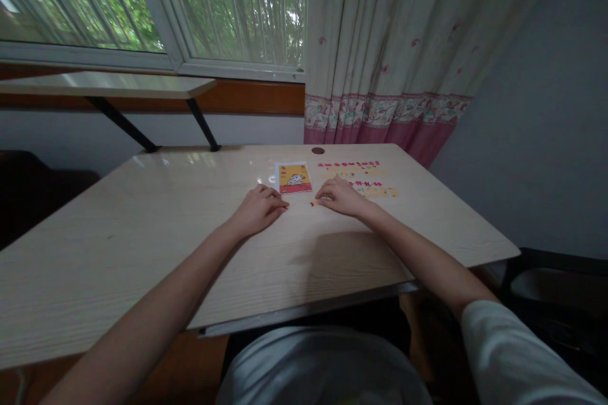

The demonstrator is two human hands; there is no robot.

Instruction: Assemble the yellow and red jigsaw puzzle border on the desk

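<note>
My left hand [259, 209] rests on the table with thumb and fingers pinched on a small reddish puzzle piece [286, 206], mostly covered by the fingertips. To its right, my right hand [342, 196] pinches a small yellow puzzle piece [313, 204] with a dark patch, down at the tabletop. A gap separates the two pieces. Just beyond my hands lies a picture card [295, 179] showing a white cartoon animal on yellow above red. Rows of red puzzle pieces [348, 164] and yellow puzzle pieces [380, 173] are laid out past my right hand, which hides some of them.
The pale wooden table [156, 234] has a round brown cable hole [318, 150] near its far edge. A raised shelf [114, 83] on black legs stands at the back left. Behind are a window and a floral curtain [380, 44]. A dark chair [560, 297] is at the right.
</note>
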